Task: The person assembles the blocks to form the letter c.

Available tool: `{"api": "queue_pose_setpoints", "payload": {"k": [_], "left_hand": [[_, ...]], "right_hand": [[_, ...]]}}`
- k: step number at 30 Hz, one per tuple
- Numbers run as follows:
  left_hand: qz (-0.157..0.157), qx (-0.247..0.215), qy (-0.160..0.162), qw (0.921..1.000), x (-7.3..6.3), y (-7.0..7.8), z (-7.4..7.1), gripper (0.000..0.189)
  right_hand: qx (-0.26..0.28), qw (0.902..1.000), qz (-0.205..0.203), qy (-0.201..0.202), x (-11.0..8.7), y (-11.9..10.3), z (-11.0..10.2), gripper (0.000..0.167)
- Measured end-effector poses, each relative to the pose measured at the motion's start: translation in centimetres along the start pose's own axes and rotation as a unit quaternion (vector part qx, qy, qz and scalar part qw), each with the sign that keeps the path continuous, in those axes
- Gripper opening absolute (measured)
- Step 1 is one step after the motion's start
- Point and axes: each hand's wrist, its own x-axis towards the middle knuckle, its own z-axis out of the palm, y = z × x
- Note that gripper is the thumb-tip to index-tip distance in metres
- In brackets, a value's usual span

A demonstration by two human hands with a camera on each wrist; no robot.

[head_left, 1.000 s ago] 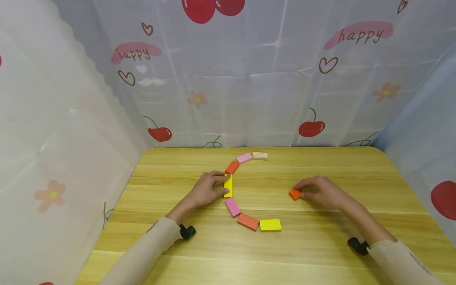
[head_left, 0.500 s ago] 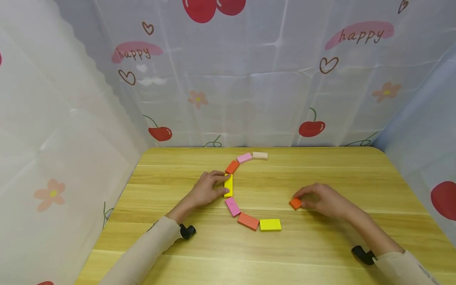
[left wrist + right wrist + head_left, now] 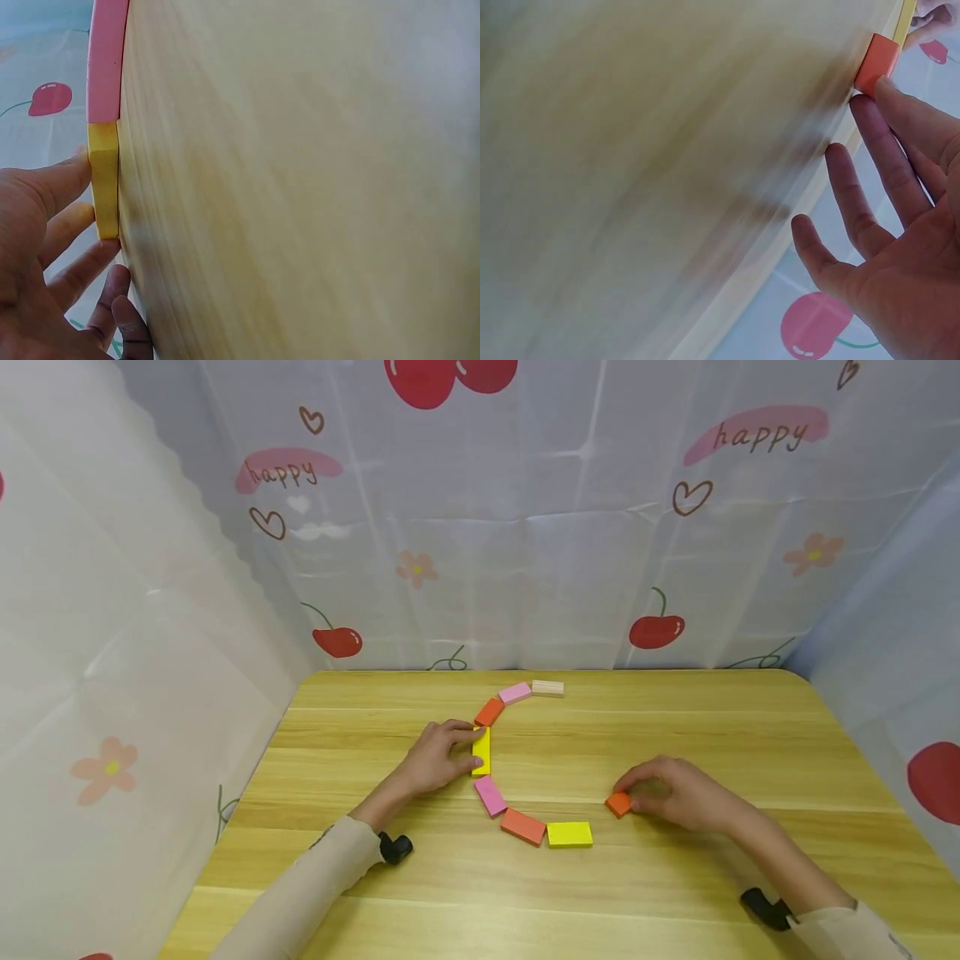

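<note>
Flat wooden blocks lie end to end in a C-shaped curve on the table. My left hand (image 3: 438, 757) is at the curve's left side, thumb and index fingertip pinching the two ends of a yellow block (image 3: 482, 752). Up close, the left wrist view has the thumb against this yellow block (image 3: 105, 180), whose end meets a pink block (image 3: 106, 60). To the right, my right hand (image 3: 682, 791) pinches an orange block (image 3: 618, 804) between thumb and fingers, low over the tabletop. The right wrist view shows this orange block (image 3: 877, 64) at the fingertips, the other fingers spread.
Above the held yellow block, the curve runs through a red-orange block (image 3: 489, 712) and a pale pink block (image 3: 514, 693) to a plain wood block (image 3: 547, 688). Below it come a pink block (image 3: 490, 797), a coral block (image 3: 523, 826) and another yellow block (image 3: 569, 834).
My right hand has moved toward the near side with the orange block, then slightly left, closer to the curve's lower end. My left hand stays on the yellow block.
</note>
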Motion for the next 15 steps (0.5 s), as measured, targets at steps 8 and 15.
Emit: {"api": "queue_pose_setpoints", "payload": {"k": [8,15], "left_hand": [[-0.004,-0.006,-0.001,1.0,0.0,0.0,0.1,0.056],[-0.001,-0.005,-0.002,1.0,0.1,-0.1,0.1,0.056]], "right_hand": [[0.006,0.9999,-0.015,-0.002,-0.4,-0.6,0.7,0.025],[0.016,0.9996,-0.022,-0.009,-0.6,-1.3,1.0,0.025]]}}
